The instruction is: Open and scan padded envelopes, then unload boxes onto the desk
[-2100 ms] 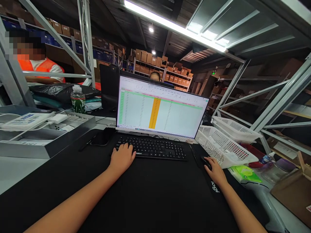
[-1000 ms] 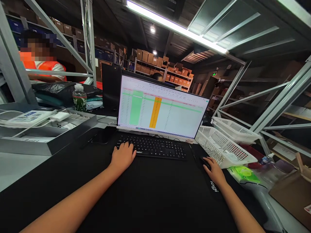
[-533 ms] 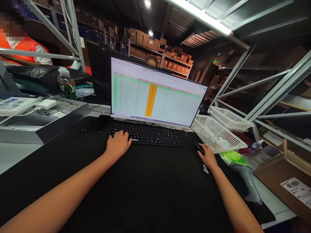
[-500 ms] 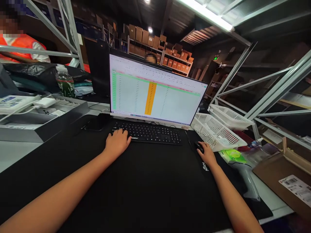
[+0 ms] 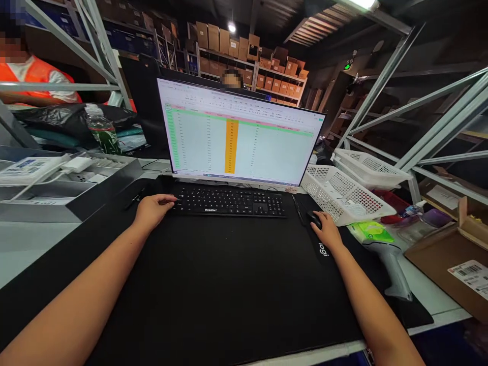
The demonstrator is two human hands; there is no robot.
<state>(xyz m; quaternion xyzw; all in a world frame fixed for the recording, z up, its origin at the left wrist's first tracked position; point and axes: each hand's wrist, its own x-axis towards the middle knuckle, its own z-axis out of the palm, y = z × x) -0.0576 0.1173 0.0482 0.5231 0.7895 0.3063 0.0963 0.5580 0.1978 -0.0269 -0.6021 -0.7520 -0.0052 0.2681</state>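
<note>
While both forearms lie on the black mat (image 5: 229, 284), the left hand (image 5: 151, 210) sits just left of the keyboard (image 5: 232, 202), loosely spread and holding nothing, its fingertips (image 5: 168, 200) touching the keyboard's left end. Right of the keyboard, the right hand (image 5: 328, 235) cups the mouse (image 5: 314, 219), fingers draped over it. Behind the keyboard stands a monitor (image 5: 238, 134) showing a spreadsheet. Farther right of the keyboard are white baskets (image 5: 345, 195) and a grey scanner (image 5: 391, 259); to its left, a grey tray (image 5: 76, 195) and a bottle (image 5: 102, 133).

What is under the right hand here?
A black mouse on the black desk mat; the right hand covers its rear, so only the front end shows.
</note>
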